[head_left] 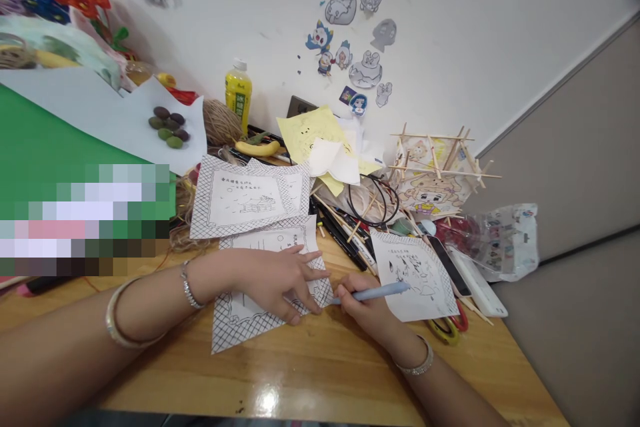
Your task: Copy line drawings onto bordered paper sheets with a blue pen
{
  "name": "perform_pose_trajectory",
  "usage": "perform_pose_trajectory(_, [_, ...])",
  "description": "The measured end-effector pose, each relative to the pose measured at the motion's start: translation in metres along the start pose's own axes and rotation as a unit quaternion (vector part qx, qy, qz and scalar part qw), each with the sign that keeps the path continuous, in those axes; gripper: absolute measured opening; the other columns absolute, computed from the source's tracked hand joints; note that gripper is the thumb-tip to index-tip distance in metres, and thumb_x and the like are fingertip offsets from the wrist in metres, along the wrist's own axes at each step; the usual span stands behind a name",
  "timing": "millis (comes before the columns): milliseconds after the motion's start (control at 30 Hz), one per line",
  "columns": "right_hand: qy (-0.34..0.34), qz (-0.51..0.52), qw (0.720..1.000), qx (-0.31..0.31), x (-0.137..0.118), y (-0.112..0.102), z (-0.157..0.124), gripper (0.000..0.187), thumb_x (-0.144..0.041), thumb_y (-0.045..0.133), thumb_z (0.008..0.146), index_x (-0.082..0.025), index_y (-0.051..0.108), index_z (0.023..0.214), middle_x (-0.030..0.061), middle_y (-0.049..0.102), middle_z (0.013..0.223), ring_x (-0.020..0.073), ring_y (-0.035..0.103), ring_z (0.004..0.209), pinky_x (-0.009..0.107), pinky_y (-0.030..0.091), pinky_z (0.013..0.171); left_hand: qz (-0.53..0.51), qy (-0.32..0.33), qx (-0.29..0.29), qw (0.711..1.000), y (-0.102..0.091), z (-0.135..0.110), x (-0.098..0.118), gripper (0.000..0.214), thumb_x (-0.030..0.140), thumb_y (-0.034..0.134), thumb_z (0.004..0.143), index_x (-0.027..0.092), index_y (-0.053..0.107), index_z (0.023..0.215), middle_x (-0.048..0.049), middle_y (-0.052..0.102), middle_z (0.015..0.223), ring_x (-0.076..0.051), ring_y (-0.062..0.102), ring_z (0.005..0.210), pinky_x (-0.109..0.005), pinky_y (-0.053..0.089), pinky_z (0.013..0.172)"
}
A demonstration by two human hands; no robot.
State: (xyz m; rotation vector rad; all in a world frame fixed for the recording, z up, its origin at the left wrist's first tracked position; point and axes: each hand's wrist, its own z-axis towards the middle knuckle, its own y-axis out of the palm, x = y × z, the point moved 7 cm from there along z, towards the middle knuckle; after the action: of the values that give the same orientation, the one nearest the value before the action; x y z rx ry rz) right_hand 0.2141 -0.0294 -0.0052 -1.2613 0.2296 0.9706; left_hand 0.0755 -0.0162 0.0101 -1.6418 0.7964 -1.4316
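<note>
My left hand (pixel 280 280) lies on a sheet of paper with a hatched border (pixel 235 330), its fingers spread over the sheet's right part. A light blue pen (pixel 383 291) is gripped in my right hand (pixel 367 310), its tip end pointing left at the sheet's right edge. Whether the tip touches the paper, I cannot tell. Just behind, a second bordered sheet (pixel 240 207) with handwriting and a drawn building overlaps the first. To the right of my right hand lies another bordered drawing (pixel 415 273).
Pens (pixel 345 237), sticks and a black cable (pixel 373 221) crowd the table's back. A yellow bottle (pixel 239 97), yellow paper (pixel 305 130) and a stick frame (pixel 435 173) stand by the wall. Tape rolls (pixel 445 331) and a phone (pixel 450 265) lie right. Green board (pixel 75 140) fills the left.
</note>
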Motion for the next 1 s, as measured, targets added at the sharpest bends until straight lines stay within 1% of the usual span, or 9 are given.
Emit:
perform_pose_trajectory(200, [-0.013,-0.029,0.999,-0.005,0.0005,0.0021,-0.0003,0.032,-0.027,0.048,0.083,-0.021,0.040,0.053,-0.0034,0.044,0.049,0.0118,0.042,0.048,0.024,0.035,0.049,0.003,0.003,0.006,1.000,0.0000,-0.0004,0.0002,0.046,0.035,0.066,0.083,0.036,0.057,0.128,-0.0077,0.035,0.150,-0.040,0.023,0.139,-0.067,0.010,0.107])
perform_pose_trajectory(333, [-0.008,-0.047,0.999,-0.021,-0.0010,0.0031,0.0007,0.033,-0.029,0.047,0.084,-0.021,0.038,0.053,-0.0039,0.042,0.050,0.0111,0.041,0.048,0.023,0.034,0.049,-0.004,0.002,0.009,1.000,-0.0006,-0.0009,0.0002,0.045,0.035,0.067,0.082,0.036,0.059,0.126,-0.0079,0.035,0.150,-0.042,0.023,0.138,-0.068,0.010,0.106])
perform_pose_trajectory(500, [-0.016,-0.044,0.998,-0.039,-0.0031,0.0046,0.0012,0.035,-0.029,0.047,0.085,-0.021,0.036,0.052,-0.0042,0.039,0.050,0.0110,0.039,0.049,0.023,0.033,0.049,-0.005,0.004,0.003,1.000,-0.0012,-0.0013,0.0018,0.045,0.034,0.066,0.083,0.034,0.058,0.127,-0.0094,0.033,0.150,-0.042,0.020,0.139,-0.070,0.010,0.105])
perform_pose_trajectory(567, [-0.019,-0.051,0.998,-0.032,-0.0028,0.0039,0.0010,0.036,-0.030,0.046,0.085,-0.021,0.035,0.052,-0.0043,0.039,0.050,0.0111,0.039,0.049,0.024,0.033,0.048,-0.003,0.002,0.001,1.000,-0.0011,-0.0012,0.0024,0.045,0.033,0.066,0.083,0.034,0.058,0.127,-0.0092,0.033,0.151,-0.042,0.019,0.139,-0.069,0.010,0.105])
perform_pose_trajectory(667, [-0.021,-0.057,0.998,-0.018,-0.0024,0.0026,0.0006,0.035,-0.030,0.046,0.086,-0.021,0.037,0.053,-0.0037,0.042,0.050,0.0115,0.041,0.049,0.024,0.034,0.050,0.003,-0.003,-0.003,1.000,-0.0011,-0.0007,0.0033,0.044,0.033,0.066,0.083,0.034,0.059,0.126,-0.0079,0.033,0.151,-0.042,0.019,0.140,-0.068,0.010,0.107])
perform_pose_trajectory(767, [-0.026,-0.052,0.998,-0.025,-0.0029,0.0042,0.0003,0.034,-0.029,0.046,0.086,-0.021,0.037,0.054,-0.0032,0.044,0.051,0.0118,0.043,0.050,0.025,0.035,0.050,0.008,-0.011,-0.012,1.000,-0.0001,-0.0003,0.0027,0.045,0.034,0.066,0.083,0.035,0.058,0.127,-0.0071,0.032,0.151,-0.041,0.017,0.140,-0.067,0.009,0.107])
perform_pose_trajectory(900, [-0.012,-0.048,0.999,-0.008,-0.0004,0.0019,0.0006,0.036,-0.028,0.046,0.086,-0.022,0.032,0.053,-0.0047,0.037,0.049,0.0113,0.037,0.048,0.025,0.031,0.048,0.008,-0.004,-0.007,1.000,0.0006,-0.0004,0.0022,0.044,0.033,0.066,0.083,0.033,0.059,0.126,-0.0077,0.032,0.151,-0.042,0.016,0.140,-0.069,0.009,0.106])
perform_pose_trajectory(1000, [-0.010,-0.038,0.999,-0.009,0.0013,0.0024,0.0008,0.035,-0.028,0.047,0.085,-0.022,0.034,0.053,-0.0047,0.038,0.050,0.0114,0.037,0.048,0.025,0.031,0.048,0.000,0.000,-0.001,1.000,0.0007,-0.0001,0.0016,0.045,0.033,0.067,0.082,0.033,0.059,0.126,-0.0077,0.033,0.151,-0.042,0.018,0.140,-0.069,0.009,0.106])
